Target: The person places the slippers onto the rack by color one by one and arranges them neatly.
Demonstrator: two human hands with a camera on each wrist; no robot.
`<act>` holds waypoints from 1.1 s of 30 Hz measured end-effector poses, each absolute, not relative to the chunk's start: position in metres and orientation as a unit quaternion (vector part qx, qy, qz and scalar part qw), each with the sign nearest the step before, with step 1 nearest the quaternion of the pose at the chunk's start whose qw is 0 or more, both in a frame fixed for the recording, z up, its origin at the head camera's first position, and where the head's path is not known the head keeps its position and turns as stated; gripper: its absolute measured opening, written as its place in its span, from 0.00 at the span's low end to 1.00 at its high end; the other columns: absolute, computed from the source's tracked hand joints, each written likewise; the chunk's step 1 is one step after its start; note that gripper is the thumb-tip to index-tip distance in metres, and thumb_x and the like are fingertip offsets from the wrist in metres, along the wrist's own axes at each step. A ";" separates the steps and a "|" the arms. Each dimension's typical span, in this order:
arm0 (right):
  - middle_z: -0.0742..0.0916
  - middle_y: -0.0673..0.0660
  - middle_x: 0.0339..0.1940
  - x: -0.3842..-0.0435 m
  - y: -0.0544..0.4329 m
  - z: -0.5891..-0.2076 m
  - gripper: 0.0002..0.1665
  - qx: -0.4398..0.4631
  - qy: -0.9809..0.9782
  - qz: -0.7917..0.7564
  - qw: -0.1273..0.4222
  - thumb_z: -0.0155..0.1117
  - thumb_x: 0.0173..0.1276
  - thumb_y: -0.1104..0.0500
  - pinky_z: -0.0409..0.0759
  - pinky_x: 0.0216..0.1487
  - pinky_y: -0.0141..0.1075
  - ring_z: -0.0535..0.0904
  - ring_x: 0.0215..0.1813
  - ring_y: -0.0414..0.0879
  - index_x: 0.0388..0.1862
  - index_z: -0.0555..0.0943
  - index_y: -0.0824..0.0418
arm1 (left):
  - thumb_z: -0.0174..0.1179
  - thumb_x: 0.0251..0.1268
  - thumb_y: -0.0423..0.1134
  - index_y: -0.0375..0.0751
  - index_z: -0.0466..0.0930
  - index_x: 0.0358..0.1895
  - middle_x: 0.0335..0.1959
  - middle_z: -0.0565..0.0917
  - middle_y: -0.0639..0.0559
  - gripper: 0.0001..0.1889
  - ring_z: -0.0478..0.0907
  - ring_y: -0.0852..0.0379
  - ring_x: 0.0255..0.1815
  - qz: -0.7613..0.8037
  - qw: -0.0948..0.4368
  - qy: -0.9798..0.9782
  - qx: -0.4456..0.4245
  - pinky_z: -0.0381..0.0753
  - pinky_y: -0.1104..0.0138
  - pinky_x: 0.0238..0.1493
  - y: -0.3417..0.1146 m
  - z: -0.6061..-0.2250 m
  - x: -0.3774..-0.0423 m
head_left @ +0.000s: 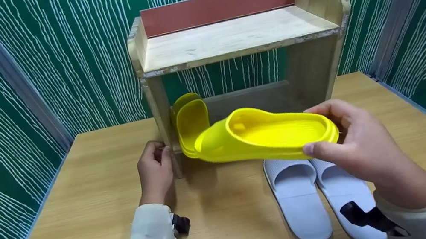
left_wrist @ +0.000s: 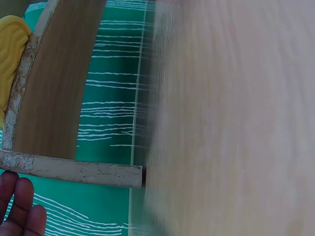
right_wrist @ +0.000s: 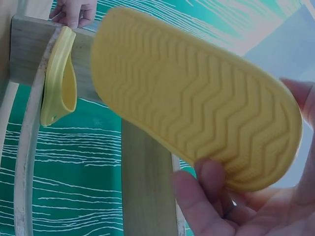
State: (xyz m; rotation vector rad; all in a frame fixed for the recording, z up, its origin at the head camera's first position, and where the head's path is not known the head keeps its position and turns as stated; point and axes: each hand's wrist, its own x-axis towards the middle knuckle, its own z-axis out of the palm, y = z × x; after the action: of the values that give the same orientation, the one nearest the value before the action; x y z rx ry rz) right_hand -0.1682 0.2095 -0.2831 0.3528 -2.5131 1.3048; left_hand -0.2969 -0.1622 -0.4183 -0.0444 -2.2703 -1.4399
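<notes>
A yellow closed-toe slipper (head_left: 279, 130) hangs in the air before the shelf; my right hand (head_left: 359, 142) grips it by the heel, thumb on the near side. In the right wrist view its zigzag sole (right_wrist: 197, 98) faces the camera. Another yellow slipper (head_left: 192, 127) stands tilted up inside the lower compartment, against the left panel; the held slipper's toe partly covers it. My left hand (head_left: 154, 168) touches the outer side of the small wooden shelf's (head_left: 225, 39) left panel, near the front edge. In the left wrist view its fingertips (left_wrist: 23, 191) lie against that panel.
Two light grey slippers (head_left: 301, 204) lie side by side on the wooden table (head_left: 81, 210), below the right hand and in front of the shelf. A reddish board (head_left: 220, 7) backs the shelf's top. Green walls (head_left: 88, 49) with white streaks enclose the table's back and sides.
</notes>
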 end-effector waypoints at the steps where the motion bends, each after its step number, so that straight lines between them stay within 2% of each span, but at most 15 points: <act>1: 0.83 0.55 0.55 -0.168 0.208 -0.283 0.36 0.118 -0.870 0.454 0.151 0.80 0.59 0.60 0.85 0.47 0.29 0.82 0.46 0.51 0.65 0.76 0.59 | 0.58 0.82 0.41 0.46 0.78 0.53 0.41 0.80 0.48 0.06 0.76 0.51 0.43 -0.523 0.223 -0.822 -0.016 0.80 0.62 0.45 -0.162 -0.418 -0.297; 7: 0.83 0.57 0.56 -0.173 0.199 -0.286 0.37 0.090 -0.863 0.462 0.180 0.80 0.62 0.58 0.84 0.45 0.26 0.80 0.47 0.50 0.68 0.76 0.61 | 0.57 0.83 0.41 0.46 0.78 0.54 0.42 0.80 0.47 0.07 0.76 0.50 0.44 -0.528 0.215 -0.821 -0.009 0.81 0.61 0.46 -0.162 -0.417 -0.296; 20: 0.81 0.57 0.62 -0.178 0.185 -0.291 0.40 0.030 -0.841 0.498 0.209 0.80 0.63 0.54 0.82 0.49 0.24 0.80 0.54 0.51 0.71 0.73 0.59 | 0.57 0.83 0.41 0.47 0.77 0.55 0.43 0.79 0.47 0.07 0.76 0.49 0.45 -0.534 0.204 -0.820 -0.002 0.81 0.60 0.47 -0.162 -0.416 -0.296; 27: 0.81 0.56 0.60 -0.185 0.176 -0.289 0.38 0.020 -0.824 0.521 0.220 0.79 0.64 0.54 0.84 0.48 0.25 0.79 0.54 0.50 0.69 0.73 0.60 | 0.58 0.82 0.40 0.44 0.77 0.53 0.42 0.80 0.47 0.06 0.77 0.50 0.43 -0.521 0.226 -0.823 -0.014 0.81 0.61 0.46 -0.162 -0.418 -0.298; 33: 0.81 0.53 0.61 -0.190 0.168 -0.290 0.40 -0.001 -0.817 0.527 0.233 0.81 0.63 0.51 0.84 0.51 0.26 0.80 0.55 0.48 0.69 0.72 0.57 | 0.58 0.82 0.40 0.45 0.77 0.52 0.41 0.80 0.48 0.05 0.77 0.50 0.43 -0.520 0.231 -0.822 -0.018 0.81 0.61 0.45 -0.162 -0.418 -0.298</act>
State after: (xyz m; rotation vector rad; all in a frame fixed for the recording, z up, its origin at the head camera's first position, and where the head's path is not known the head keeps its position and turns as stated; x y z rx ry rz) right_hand -0.1903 0.1682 -0.2895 -0.0037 -2.2444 1.4471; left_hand -0.2982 -0.1617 -0.4184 -0.0502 -2.2612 -1.4298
